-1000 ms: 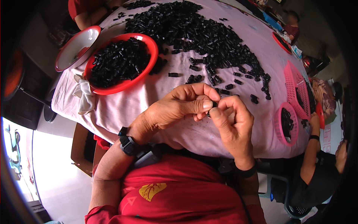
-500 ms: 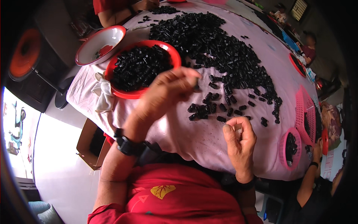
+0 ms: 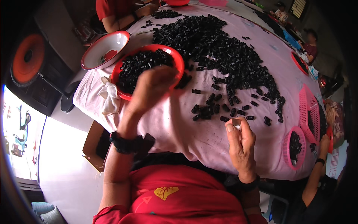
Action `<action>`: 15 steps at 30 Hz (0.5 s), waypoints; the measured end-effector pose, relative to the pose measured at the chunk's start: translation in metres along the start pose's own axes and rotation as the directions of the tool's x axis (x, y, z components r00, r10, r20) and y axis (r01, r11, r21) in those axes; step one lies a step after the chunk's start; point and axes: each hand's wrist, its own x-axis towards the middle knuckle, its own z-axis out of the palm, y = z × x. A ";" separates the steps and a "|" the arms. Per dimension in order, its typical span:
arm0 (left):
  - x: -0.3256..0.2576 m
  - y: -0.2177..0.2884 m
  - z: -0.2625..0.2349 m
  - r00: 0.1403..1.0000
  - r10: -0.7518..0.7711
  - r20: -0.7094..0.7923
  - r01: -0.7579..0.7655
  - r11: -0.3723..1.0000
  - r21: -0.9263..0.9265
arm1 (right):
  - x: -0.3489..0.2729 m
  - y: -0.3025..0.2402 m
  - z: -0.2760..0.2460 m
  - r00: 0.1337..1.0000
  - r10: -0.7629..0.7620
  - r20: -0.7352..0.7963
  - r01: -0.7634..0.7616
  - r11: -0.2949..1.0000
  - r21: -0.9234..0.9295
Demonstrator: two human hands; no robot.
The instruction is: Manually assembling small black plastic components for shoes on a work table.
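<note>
Head-worn fisheye view, steeply down over the table [image 3: 186, 134]

To my left I could make out a round orange-red fan [image 3: 28, 61] on a dark stand, its base on the pale floor [image 3: 69, 145]. I saw a white bowl [image 3: 95, 52] with a red rim, sitting tilted, and a crumpled white cloth [image 3: 110, 99] nearer me. Through a bright opening I spotted a blue-green scooter [image 3: 23, 142]; grey-blue cushions [image 3: 52, 214] lay at the lower left. Beyond, a co-worker's red sleeve [image 3: 106, 9] showed, and a barred window [image 3: 298, 8] stood far off; rightward I noticed another co-worker's forearm [image 3: 311, 184] with a dark wristband [image 3: 320, 161].
</note>
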 end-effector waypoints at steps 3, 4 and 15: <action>-0.005 0.033 0.048 0.938 -0.212 0.275 0.162 0.968 0.193 | -0.008 -0.003 -0.004 0.997 -0.031 -0.068 0.028 0.998 -0.055; -0.012 0.025 0.058 0.955 -0.049 0.292 -0.026 0.969 0.247 | -0.008 -0.004 -0.004 0.997 -0.038 -0.072 0.034 0.998 -0.057; -0.010 0.016 0.072 0.974 -0.026 0.226 -0.006 0.990 0.143 | -0.012 -0.008 0.003 1.000 -0.009 0.012 0.011 0.984 -0.177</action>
